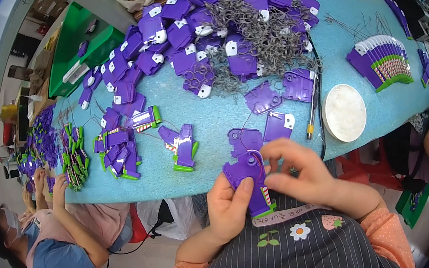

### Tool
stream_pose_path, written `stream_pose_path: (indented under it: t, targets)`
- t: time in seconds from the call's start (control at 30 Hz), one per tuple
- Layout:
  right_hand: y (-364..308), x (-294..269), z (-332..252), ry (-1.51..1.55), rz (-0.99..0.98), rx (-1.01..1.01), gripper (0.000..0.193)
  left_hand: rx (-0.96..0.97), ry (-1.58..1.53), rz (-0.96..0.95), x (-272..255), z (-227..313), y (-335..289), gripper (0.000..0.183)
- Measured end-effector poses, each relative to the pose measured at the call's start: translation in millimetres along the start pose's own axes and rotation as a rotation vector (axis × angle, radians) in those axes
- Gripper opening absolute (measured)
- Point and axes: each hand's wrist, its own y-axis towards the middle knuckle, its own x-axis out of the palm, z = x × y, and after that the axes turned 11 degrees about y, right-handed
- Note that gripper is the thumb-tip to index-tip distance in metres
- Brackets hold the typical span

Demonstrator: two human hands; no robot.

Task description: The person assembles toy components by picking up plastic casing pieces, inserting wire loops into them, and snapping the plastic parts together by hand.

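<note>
Plainly clamps casing in left fingers, hiding its lower left; holds right fingers alongside, cannot tell their closure.

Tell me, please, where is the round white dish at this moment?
In the head view, the round white dish lies right of center on the blue table, just right of the yellow-ended tool, beyond the person's right hand.

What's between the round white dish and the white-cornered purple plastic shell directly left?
Head view: a slim yellow-tipped tool and a thin black cable.
</note>
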Motion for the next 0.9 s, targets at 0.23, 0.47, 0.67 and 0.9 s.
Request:
stream_pose_path:
  t: [0.23, 0.47, 0.67, 0.9]
  targets:
    - [-6.3, 11.6, 7.1, -0.062, 0.015, -0.101, 0.022, 0.569, 0.939, 0.274, 6.7, -6.9, -4.8, 0.024]
    - [-13.7, 26.9, 16.8, 0.287, 0.096, 0.035, 0.017, 0.287, 0.263, 0.108, 13.8, -19.9, -8.5, 0.031]
    - [-10.2, 24.1, 18.9, 0.548, 0.089, 0.207, 0.019, 0.235, 0.01, -0.012, 10.7, -20.0, -0.4, 0.032]
    - [-4.9, 13.4, 8.2, -0.189, 0.086, -0.197, 0.021, 0.397, 0.561, 0.173, 5.6, -27.9, 4.4, 0.028]
